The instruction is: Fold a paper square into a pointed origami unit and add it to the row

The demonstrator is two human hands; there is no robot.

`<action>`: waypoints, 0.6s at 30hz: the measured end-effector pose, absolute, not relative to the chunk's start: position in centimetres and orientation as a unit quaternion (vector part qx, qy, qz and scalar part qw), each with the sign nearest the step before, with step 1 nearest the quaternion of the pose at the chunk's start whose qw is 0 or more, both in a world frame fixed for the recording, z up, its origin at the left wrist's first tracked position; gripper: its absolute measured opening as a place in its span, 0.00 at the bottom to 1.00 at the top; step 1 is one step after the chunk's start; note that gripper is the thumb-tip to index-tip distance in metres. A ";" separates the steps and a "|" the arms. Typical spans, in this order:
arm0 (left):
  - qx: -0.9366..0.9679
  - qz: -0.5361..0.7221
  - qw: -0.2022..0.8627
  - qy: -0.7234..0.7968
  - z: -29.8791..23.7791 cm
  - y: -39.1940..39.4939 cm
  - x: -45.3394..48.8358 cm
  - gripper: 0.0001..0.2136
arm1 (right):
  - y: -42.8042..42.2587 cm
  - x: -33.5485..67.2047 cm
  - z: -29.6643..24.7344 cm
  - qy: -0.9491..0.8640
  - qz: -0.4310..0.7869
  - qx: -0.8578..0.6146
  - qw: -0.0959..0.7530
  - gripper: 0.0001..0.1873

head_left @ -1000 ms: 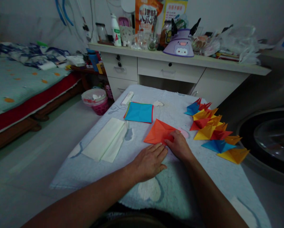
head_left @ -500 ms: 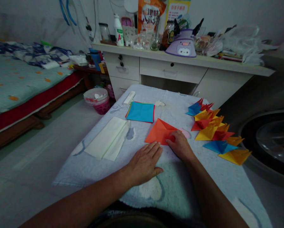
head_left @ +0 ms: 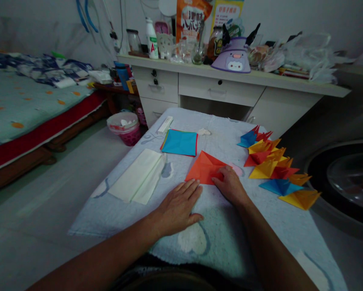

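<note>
A folded sheet of orange origami paper [head_left: 204, 165] lies on the cloth-covered table in front of me. My left hand [head_left: 181, 206] rests flat, fingers stretched out, with the fingertips at the paper's near-left edge. At the near-right side, my right hand [head_left: 230, 184] has its fingers curled and its thumb bent in, gripping that edge of the paper. Just beyond is a stack of square origami paper [head_left: 180, 142] with a blue sheet on top. Several folded paper cranes [head_left: 268, 165] in red, yellow, orange and blue stand in rows to the right.
A folded white paper or tissue [head_left: 137, 176] lies to the left on the tablecloth [head_left: 108, 218]. A small white box [head_left: 165, 125] sits near the far left edge. A pink bin [head_left: 128, 131] stands on the floor. Behind is a white desk [head_left: 160, 83] crowded with items.
My left hand has slid slightly left and toward me along the paper's near edge. The right hand and the paper stay almost where they were.
</note>
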State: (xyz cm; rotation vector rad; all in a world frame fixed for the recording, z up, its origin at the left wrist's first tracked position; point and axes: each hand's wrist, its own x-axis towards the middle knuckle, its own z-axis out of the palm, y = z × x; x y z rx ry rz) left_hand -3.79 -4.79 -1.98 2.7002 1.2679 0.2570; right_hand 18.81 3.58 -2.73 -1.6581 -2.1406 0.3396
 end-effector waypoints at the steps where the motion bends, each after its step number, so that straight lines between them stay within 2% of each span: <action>1: 0.899 0.084 0.074 0.423 -1.9 -4.8 -3.8 0.36 | 3.6 18.8 -2.7 -0.769 0.123 -0.595 0.202 0.08; 18: 0.889 0.083 0.055 0.448 -2.2 -5.6 -4.2 0.36 | 3.7 19.0 -2.7 -0.772 0.116 -0.594 0.192 0.08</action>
